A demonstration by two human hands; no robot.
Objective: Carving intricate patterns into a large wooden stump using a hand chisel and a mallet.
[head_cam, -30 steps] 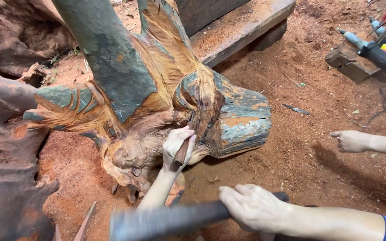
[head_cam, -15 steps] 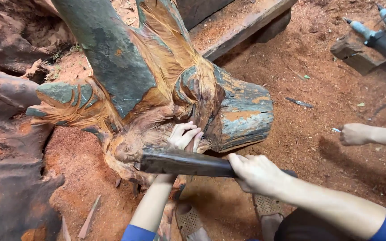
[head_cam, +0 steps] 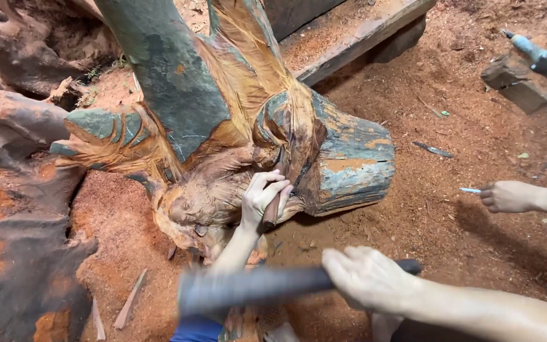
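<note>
The left hand [head_cam: 262, 197] grips a chisel [head_cam: 272, 212] against the carved wooden sculpture [head_cam: 223, 145]. Below it, the right hand [head_cam: 365, 278] holds a blurred mallet [head_cam: 254, 288]. Off to the right, another person's hand [head_cam: 508, 196] rests on reddish sawdust

The mallet [head_cam: 254, 288] is motion-blurred, and the chisel [head_cam: 271, 212] blade is hidden behind the left hand [head_cam: 262, 197].

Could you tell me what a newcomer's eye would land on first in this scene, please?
First comes the big carved wooden sculpture at the centre, orange wood with grey-green patches, lying on reddish sawdust ground. Just below it the left hand presses a chisel to the carving, while the right hand holds a dark, motion-blurred mallet across the bottom. At the right edge, another person's hand holds a small tool.
</note>
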